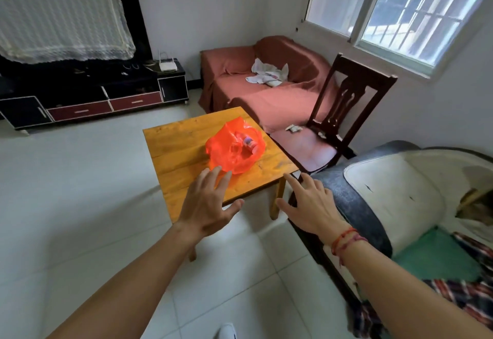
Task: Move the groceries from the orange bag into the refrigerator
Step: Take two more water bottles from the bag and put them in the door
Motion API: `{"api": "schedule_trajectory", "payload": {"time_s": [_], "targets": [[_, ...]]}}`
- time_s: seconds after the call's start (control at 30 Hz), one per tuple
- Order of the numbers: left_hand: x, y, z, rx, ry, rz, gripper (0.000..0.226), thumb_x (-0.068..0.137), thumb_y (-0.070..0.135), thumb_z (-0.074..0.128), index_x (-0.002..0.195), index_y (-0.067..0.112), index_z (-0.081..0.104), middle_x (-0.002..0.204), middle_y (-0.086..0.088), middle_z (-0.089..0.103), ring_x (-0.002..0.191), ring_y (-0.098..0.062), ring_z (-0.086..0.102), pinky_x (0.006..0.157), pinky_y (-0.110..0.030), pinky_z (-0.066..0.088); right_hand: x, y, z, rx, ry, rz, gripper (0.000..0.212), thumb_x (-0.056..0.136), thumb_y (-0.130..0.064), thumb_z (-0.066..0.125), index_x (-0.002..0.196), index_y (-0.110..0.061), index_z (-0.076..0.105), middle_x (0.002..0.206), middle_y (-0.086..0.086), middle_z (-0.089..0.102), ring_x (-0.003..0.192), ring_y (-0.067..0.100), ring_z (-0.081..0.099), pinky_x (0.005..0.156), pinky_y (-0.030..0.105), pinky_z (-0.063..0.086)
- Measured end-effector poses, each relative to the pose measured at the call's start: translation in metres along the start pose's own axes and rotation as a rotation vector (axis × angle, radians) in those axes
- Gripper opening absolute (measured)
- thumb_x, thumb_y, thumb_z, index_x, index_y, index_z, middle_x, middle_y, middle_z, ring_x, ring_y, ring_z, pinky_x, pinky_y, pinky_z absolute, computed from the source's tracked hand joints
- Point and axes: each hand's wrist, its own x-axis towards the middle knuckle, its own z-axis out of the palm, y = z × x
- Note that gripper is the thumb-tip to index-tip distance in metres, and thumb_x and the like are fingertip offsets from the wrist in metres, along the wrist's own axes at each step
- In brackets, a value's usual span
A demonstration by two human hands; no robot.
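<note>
Both my hands, left (206, 202) and right (310, 202), spread empty toward the crinkled orange plastic bag (234, 149) (groceries inside), needing a grasp next

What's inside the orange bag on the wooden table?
Through the translucent orange bag one small item with a purple patch shows; crumpled plastic hides anything else.

Small yellow wood table (170, 149) on a white tile floor (66, 191). Dark wood chair (354, 90) w/ a pink seat pad right next to the table's right side. Behind them there's a sofa (266, 98) under a reddish cover, w/ a crumpled white cloth (268, 74) on it. Left side: black TV stand (80, 98) w/ red drawers, lace cover (61, 15) draped over the TV, white router (167, 65) on the stand's right end. Barred window (400, 4) top right.
</note>
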Motion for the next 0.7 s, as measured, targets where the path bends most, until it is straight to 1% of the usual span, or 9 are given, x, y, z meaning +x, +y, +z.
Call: {"api": "schedule_trajectory", "payload": {"time_s": [0.1,0.27,0.43,0.57,0.63,0.7], "targets": [[0.046,-0.015,0.004,-0.027,-0.018,-0.007,0.081,0.083,0.07,0.036,0.147,0.02,0.04,0.153,-0.011,0.038,0.141,-0.034,0.032,0.109,-0.049,0.036,0.048,0.0,0.001,0.009,-0.001,0.002,0.073,0.092,-0.068,0.042,0.155,-0.039,0.019,0.154,0.01,0.034,0.136,0.033,0.037,0.105,0.05,0.037],[0.11,-0.034,0.015,-0.036,-0.039,0.009,0.083,0.082,0.071,0.033,0.147,0.019,0.041,0.154,-0.011,0.037,0.141,-0.032,0.031,0.11,-0.049,0.036,0.112,-0.001,0.0,0.03,-0.031,0.01,0.075,0.094,-0.066,0.042,0.157,-0.036,0.015,0.16,0.011,0.026,0.144,0.031,0.027,0.109,0.049,0.033],[0.165,-0.047,0.039,-0.069,-0.087,-0.017,0.085,0.079,0.072,0.031,0.148,0.023,0.038,0.156,-0.007,0.032,0.143,-0.03,0.026,0.107,-0.048,0.039,0.172,0.007,0.012,0.047,-0.048,0.007,0.077,0.091,-0.067,0.045,0.156,-0.037,0.017,0.158,0.009,0.03,0.142,0.03,0.032,0.108,0.049,0.036],[0.208,-0.061,0.064,-0.082,-0.128,-0.052,0.083,0.079,0.072,0.033,0.148,0.025,0.036,0.158,-0.005,0.029,0.144,-0.027,0.022,0.103,-0.052,0.045,0.224,0.019,0.028,0.048,-0.08,-0.002,0.078,0.092,-0.066,0.046,0.156,-0.035,0.016,0.157,0.01,0.03,0.142,0.031,0.031,0.108,0.048,0.034],[0.232,-0.066,0.076,-0.081,-0.151,-0.079,0.083,0.079,0.072,0.034,0.148,0.026,0.035,0.158,-0.004,0.027,0.145,-0.027,0.021,0.102,-0.053,0.045,0.255,0.025,0.035,0.048,-0.085,-0.016,0.078,0.091,-0.067,0.046,0.156,-0.035,0.016,0.155,0.009,0.033,0.14,0.031,0.034,0.106,0.047,0.036],[0.256,-0.069,0.087,-0.079,-0.172,-0.112,0.081,0.081,0.07,0.037,0.149,0.027,0.033,0.159,-0.003,0.025,0.146,-0.027,0.018,0.103,-0.052,0.045,0.288,0.033,0.043,0.061,-0.11,-0.025,0.079,0.091,-0.067,0.045,0.157,-0.035,0.015,0.156,0.01,0.032,0.141,0.033,0.034,0.106,0.048,0.036]]}}
